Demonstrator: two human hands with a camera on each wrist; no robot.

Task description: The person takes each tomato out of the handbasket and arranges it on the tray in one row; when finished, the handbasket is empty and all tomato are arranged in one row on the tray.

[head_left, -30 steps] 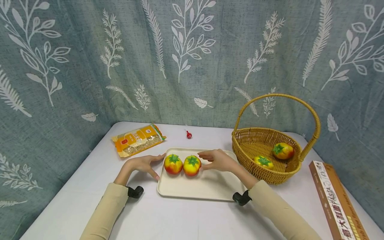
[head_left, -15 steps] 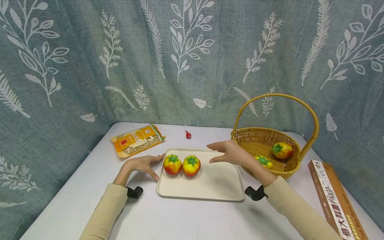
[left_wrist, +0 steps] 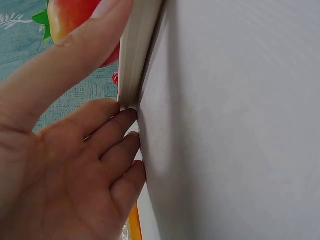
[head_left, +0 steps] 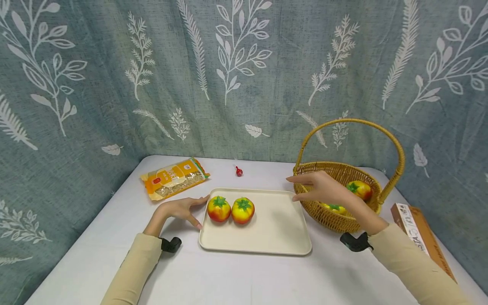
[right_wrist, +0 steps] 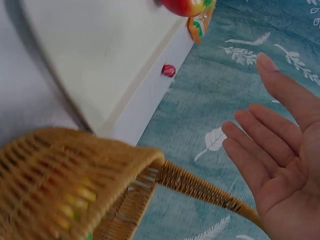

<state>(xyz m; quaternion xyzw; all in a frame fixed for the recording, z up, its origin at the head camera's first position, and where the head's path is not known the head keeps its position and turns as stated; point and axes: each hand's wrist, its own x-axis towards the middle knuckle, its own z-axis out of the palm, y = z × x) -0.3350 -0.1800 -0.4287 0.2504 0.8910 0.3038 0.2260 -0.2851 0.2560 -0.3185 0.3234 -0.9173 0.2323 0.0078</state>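
A cream rectangular tray [head_left: 274, 231] lies on the white table. At its left end sit two tomato-like fruits, a left one [head_left: 219, 209] and a right one [head_left: 242, 211], red and yellow with green leafy tops. My left hand [head_left: 181, 210] rests at the tray's left edge, thumb and fingers spread; its fingertips meet the tray wall [left_wrist: 136, 55] in the left wrist view. My right hand [head_left: 322, 186] is raised over the near left side of a wicker basket [head_left: 328, 222], holding nothing. In the right wrist view, its palm [right_wrist: 295, 190] shows with the fingers extended.
Two similar fruits lie in the basket, one at the right [head_left: 360, 189] and one partly hidden by my right arm [head_left: 337, 208]. The tall basket handle [head_left: 400, 161] arches above. An orange food packet [head_left: 175, 178], a red lollipop [head_left: 239, 171] and a long pasta box [head_left: 423, 237] lie around.
My right hand has moved away from the right fruit on the tray, rightward to the basket, fingers empty. My left hand and the fruits have stayed put.
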